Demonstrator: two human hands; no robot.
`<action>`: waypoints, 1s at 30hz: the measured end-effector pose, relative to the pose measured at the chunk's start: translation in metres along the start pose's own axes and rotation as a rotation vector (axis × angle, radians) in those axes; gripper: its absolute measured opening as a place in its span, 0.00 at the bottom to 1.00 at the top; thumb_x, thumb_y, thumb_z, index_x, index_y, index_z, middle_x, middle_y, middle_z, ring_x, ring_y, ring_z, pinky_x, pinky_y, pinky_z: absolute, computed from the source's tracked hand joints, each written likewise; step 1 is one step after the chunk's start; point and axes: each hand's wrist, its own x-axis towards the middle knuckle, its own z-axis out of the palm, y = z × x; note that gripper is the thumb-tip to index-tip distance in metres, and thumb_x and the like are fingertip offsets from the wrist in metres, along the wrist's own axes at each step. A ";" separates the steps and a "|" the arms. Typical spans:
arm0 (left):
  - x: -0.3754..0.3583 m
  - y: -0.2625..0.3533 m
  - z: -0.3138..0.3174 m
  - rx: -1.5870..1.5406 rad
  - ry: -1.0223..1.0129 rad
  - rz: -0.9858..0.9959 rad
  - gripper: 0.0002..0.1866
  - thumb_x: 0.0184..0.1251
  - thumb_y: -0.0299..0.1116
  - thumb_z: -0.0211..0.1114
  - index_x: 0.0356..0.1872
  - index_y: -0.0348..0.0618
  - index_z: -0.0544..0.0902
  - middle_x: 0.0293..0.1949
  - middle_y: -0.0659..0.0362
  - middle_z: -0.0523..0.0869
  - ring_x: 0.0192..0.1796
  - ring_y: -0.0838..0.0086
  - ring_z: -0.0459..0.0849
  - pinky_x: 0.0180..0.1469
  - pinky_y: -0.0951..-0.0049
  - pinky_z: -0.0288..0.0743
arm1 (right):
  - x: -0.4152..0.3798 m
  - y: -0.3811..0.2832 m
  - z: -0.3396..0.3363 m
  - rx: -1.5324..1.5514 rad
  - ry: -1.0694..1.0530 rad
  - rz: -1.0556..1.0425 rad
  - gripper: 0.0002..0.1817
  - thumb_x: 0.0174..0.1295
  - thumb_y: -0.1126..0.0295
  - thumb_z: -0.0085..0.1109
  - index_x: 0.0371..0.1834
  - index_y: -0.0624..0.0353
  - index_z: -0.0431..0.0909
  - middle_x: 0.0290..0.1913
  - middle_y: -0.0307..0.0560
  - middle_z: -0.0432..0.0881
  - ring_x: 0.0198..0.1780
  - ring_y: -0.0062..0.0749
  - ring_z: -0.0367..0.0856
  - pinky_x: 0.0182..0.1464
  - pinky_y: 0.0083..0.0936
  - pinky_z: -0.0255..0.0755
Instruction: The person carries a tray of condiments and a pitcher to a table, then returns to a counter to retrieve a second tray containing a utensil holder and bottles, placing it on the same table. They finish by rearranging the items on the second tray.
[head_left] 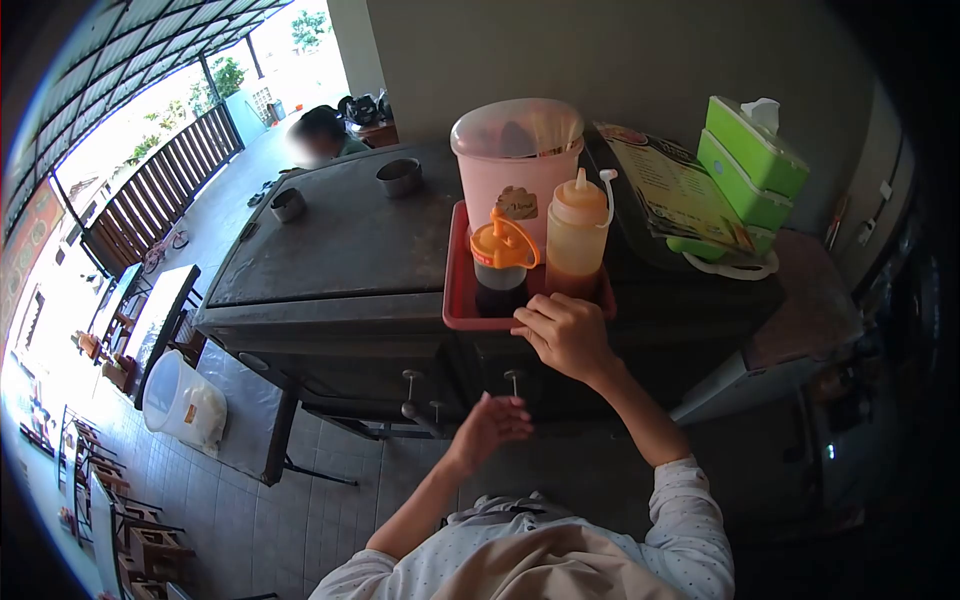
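My right hand (566, 335) is closed at the front right rim of a red tray (487, 323), fingers curled over the edge. My left hand (488, 432) hangs lower, in front of the cabinet's drawer pulls, with its fingers apart and nothing in it. On the tray stand a dark sauce bottle with an orange lid (503, 245), a squeeze bottle (577, 235) holding orange-red sauce, and a pink lidded container (494, 185) with utensils inside. The tray's front overhangs the dark cabinet top (325, 235) slightly.
Two small metal cups (399, 177) sit on the cabinet's left part. Menus (672, 180) and a green tissue box (752, 160) stand at the right. A white bucket (182, 400) rests on a low table at the left. Another person (325, 135) is behind the cabinet.
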 end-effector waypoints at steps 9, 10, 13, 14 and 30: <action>0.006 0.068 0.039 -0.118 0.065 0.327 0.36 0.56 0.64 0.39 0.54 0.43 0.61 0.51 0.57 0.70 0.50 0.63 0.73 0.47 0.60 0.71 | -0.035 -0.022 -0.032 0.050 0.027 -0.042 0.11 0.37 0.65 0.63 0.28 0.52 0.78 0.24 0.29 0.72 0.22 0.23 0.66 0.23 0.20 0.63; 0.003 0.069 0.043 -0.095 0.155 0.303 0.33 0.57 0.60 0.41 0.55 0.43 0.61 0.50 0.56 0.71 0.49 0.66 0.74 0.47 0.62 0.72 | -0.038 -0.023 -0.032 0.048 0.027 -0.038 0.11 0.37 0.65 0.63 0.28 0.52 0.78 0.24 0.29 0.72 0.22 0.23 0.66 0.23 0.20 0.63; 0.002 0.071 0.038 -0.088 0.228 0.266 0.28 0.59 0.51 0.46 0.54 0.42 0.62 0.48 0.56 0.73 0.48 0.68 0.75 0.47 0.65 0.73 | -0.046 -0.025 -0.031 0.027 0.121 -0.006 0.11 0.37 0.64 0.64 0.27 0.51 0.78 0.24 0.29 0.71 0.22 0.23 0.65 0.24 0.20 0.61; 0.002 0.070 0.035 -0.109 0.212 0.255 0.25 0.58 0.46 0.48 0.52 0.41 0.64 0.46 0.56 0.74 0.47 0.69 0.76 0.46 0.65 0.74 | -0.049 -0.026 -0.033 0.046 0.248 0.036 0.10 0.39 0.64 0.64 0.27 0.52 0.78 0.24 0.32 0.71 0.22 0.22 0.65 0.24 0.20 0.61; -0.034 0.054 0.049 -0.073 0.337 0.410 0.24 0.53 0.37 0.50 0.51 0.35 0.64 0.47 0.54 0.73 0.47 0.70 0.74 0.46 0.66 0.72 | -0.094 -0.008 -0.021 1.603 0.188 1.071 0.30 0.57 0.52 0.39 0.58 0.60 0.53 0.39 0.48 0.71 0.15 0.19 0.68 0.11 0.11 0.56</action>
